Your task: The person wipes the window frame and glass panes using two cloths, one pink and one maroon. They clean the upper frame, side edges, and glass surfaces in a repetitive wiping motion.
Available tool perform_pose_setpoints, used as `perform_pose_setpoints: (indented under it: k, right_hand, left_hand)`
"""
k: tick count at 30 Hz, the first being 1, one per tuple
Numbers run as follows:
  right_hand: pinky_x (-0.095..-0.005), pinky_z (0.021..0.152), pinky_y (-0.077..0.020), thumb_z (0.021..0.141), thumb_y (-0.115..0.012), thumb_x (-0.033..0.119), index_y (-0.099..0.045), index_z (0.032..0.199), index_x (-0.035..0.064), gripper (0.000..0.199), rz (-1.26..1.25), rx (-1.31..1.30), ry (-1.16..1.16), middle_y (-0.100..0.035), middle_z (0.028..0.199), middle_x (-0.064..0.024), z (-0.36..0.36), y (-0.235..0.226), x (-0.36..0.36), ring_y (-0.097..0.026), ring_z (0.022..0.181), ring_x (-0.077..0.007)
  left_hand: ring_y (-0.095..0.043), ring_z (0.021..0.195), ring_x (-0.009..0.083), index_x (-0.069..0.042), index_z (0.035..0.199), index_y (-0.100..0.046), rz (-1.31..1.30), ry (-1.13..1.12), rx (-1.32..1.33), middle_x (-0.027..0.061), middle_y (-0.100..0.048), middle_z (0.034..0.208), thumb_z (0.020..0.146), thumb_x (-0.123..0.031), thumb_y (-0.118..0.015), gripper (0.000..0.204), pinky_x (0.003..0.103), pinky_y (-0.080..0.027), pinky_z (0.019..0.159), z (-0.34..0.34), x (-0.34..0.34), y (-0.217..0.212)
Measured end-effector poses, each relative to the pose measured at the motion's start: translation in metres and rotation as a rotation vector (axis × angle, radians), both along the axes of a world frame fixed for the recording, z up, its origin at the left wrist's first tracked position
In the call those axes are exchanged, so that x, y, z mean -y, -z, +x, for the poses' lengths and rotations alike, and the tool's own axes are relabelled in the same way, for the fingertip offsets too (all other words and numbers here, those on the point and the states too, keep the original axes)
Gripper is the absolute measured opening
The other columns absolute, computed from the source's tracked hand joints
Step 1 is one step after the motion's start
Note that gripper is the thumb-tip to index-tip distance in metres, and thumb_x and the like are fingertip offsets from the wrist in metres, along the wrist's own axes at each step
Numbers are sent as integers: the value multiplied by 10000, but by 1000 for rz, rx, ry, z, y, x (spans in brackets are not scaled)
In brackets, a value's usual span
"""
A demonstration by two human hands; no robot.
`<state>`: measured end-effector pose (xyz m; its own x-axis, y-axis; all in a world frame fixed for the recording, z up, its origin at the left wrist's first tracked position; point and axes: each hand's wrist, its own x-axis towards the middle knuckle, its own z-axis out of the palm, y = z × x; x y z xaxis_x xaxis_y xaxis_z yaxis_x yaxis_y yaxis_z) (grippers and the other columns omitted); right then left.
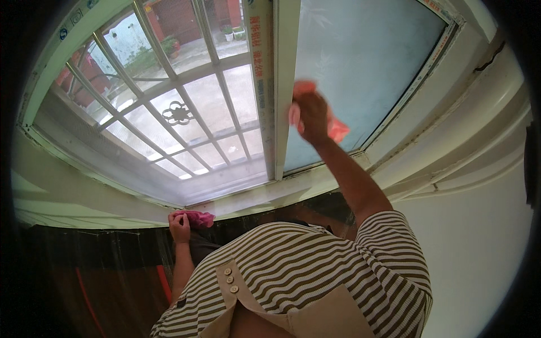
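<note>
Right hand (309, 115) is raised, arm extended, and is pressed against the frosted pale-blue glass pane (366, 62) of the white-framed window, just beside the upright white centre post (284, 84). A crumpled salmon-pink cleaning cloth (337, 130) is gripped in it, fingers curled around the fabric; cloth is seen bunched above and below the knuckles and lies against the glass. Motion blur is noted on hand and cloth. Left hand (180, 227) is held low, at the white window sill (248, 200), closed around a bunched magenta-pink rag (197, 218), which rests on the sill's front edge. To the left of the post, a clear pane is backed by a white metal grille (180, 112) with a dark ornamental flower fitting at its centre; a paved yard with potted plants (234, 32) is visible through it. A brown-and-cream striped short-sleeved shirt (315, 265) with three buttons is worn. Dark panelling (84, 270) is seen under the sill.
</note>
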<state>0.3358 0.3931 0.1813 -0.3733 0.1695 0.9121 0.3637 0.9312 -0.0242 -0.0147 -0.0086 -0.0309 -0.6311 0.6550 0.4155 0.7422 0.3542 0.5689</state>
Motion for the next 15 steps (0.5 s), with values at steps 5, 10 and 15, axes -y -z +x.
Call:
perform_pose_setpoints:
  k: [5,10,15]
  right_hand:
    - [-453,944,-445,767,-627,98,-637,1088,96,321,-108,196,-13,-596,1158,-92,23,50,16,-553,1094,-312]
    - [-439,866,-464,752,-625,48,-654,1077,73,327,-137,-132,36,-640,1087,-129,27,-27,-11,-584,1000,-353]
    - [-359,689,-483,850,-612,141,-640,1008,-6,218,51,-357,30,-640,875,-144,4,-117,-35,-608,787,-322]
  left_hand:
    - [-579,960,351,19,776,-643,-11,-11,13,182,-580,1012,848,-133,-655,168,410,-474,872,-3,-2,2]
    - [-578,944,348,18,778,-641,-2,13,8,175,-580,983,843,-117,-657,151,411,-474,857,-5,-3,3]
    - [-578,922,341,22,791,-641,10,32,-19,172,-580,961,845,-111,-655,145,412,-477,842,-6,-5,-1]
